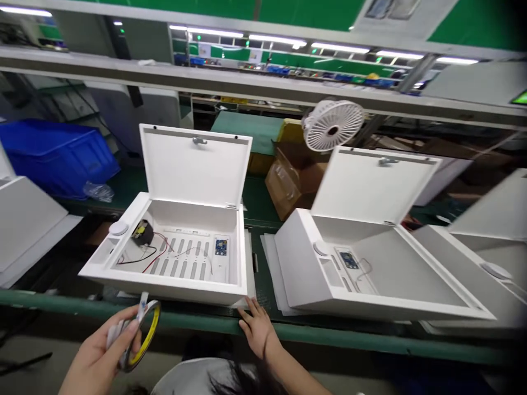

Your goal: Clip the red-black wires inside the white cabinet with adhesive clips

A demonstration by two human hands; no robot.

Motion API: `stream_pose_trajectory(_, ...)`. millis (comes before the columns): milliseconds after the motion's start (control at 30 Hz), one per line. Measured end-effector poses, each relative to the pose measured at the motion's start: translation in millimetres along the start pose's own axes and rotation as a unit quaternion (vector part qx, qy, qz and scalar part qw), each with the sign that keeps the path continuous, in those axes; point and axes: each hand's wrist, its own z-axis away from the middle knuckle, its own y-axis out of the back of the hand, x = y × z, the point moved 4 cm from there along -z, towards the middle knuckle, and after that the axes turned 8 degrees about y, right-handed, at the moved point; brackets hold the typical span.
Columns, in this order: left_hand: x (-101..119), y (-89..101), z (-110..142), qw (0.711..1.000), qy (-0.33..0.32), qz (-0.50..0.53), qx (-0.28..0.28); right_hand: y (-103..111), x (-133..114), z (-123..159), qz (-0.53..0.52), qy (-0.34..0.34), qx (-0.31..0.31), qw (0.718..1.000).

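My left hand (109,343) is closed around a roll of tape (145,341) with a yellow inner ring, and a short pale strip sticks up by the fingertips. Some white thing, unclear, is also in that palm. In front stands a white metal box (144,285) with its lid (195,167) raised. Inside it are a black part with a yellow label (143,232), red and black wires, and a blue circuit board (221,247). At the box's front right corner, my right hand (260,329) lies with fingers spread, its tips on or close to the corner.
More white boxes stand on the line, one to the right (304,274) with its lid up. Behind are a blue bin (57,153), a cardboard box (284,184) and a white fan (334,125). A green rail (349,337) runs along the front edge.
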Motion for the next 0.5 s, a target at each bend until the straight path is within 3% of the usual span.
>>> stream_pose_trajectory(67, 10.3, -11.2, 0.1, 0.999, 0.008, 0.024, -0.022, 25.8, -12.9, 5.2, -0.054, 0.053, 0.038, 0.996)
stream_pose_trajectory(133, 27.0, -23.0, 1.0, 0.999, -0.001, 0.003, -0.05, 64.9, -29.3, 9.0, -0.116, 0.108, 0.111, 0.981)
stream_pose_trajectory(233, 54.7, -37.4, 3.2, 0.997, -0.033, -0.05, -0.052, 142.8, -55.7, 11.6, -0.148, 0.18, 0.29, 0.928)
stream_pose_trajectory(300, 70.8, -47.5, 4.2, 0.993, -0.056, -0.079, -0.063, 193.8, -76.6, 9.9, -0.139, 0.23, 0.366, 0.891)
stream_pose_trajectory(400, 88.2, -60.4, 4.1, 0.989, -0.074, -0.1, -0.081, 254.4, -114.2, 5.4, -0.126, 0.313, 0.412, 0.847)
stream_pose_trajectory(500, 98.9, -68.5, 3.8, 0.982, -0.097, -0.136, -0.091, 283.7, -157.7, 3.4, -0.074, 0.395, 0.39, 0.828)
